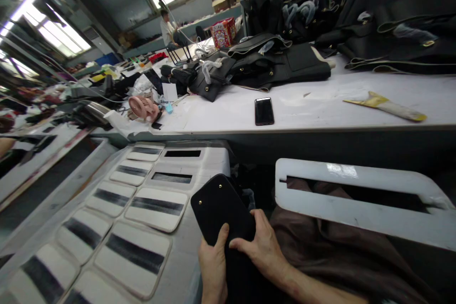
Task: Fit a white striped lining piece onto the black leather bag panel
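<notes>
Both hands grip a black rounded bag bottom panel (219, 206) with two small gold studs near its far end. My left hand (213, 266) holds its left edge, thumb lying on top. From the right, my right hand (265, 247) grips the other edge, with the thumb over the face and the fingers along the side. The near end of the panel merges with dark material below, so I cannot make out where it stops. To the left lie several pale rounded panels (109, 194), each with a black stripe across it.
A white slotted plate (320, 171) rests on brown material (320, 247) at the right. On the white table (221, 114) are a phone (264, 111), a yellow-stained tool (388, 106), a pink fan (144, 108) and black bags (256, 64). Other people (167, 28) are farther back.
</notes>
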The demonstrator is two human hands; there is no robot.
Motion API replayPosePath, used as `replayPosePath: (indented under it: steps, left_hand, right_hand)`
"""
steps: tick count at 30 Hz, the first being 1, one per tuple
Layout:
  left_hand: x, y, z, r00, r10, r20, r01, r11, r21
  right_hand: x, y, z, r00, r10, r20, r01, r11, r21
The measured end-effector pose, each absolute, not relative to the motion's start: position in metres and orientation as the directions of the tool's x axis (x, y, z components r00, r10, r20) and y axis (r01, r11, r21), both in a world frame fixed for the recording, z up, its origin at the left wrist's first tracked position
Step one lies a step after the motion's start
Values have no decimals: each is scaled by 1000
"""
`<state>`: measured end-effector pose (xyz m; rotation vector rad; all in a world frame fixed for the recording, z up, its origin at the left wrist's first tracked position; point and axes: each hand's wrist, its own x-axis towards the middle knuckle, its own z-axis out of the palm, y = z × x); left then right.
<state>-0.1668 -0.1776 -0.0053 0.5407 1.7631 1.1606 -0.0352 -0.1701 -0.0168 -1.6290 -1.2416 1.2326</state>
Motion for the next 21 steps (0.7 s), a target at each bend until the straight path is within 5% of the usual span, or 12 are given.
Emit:
replayPosePath:
  steps: [21]
  left_hand:
    - [-169, -182, -6, -338, 747, -572, -210, 533, 820]
  right_hand:
    - [-34, -169, -26, 141, 963, -231, 209, -257, -943]
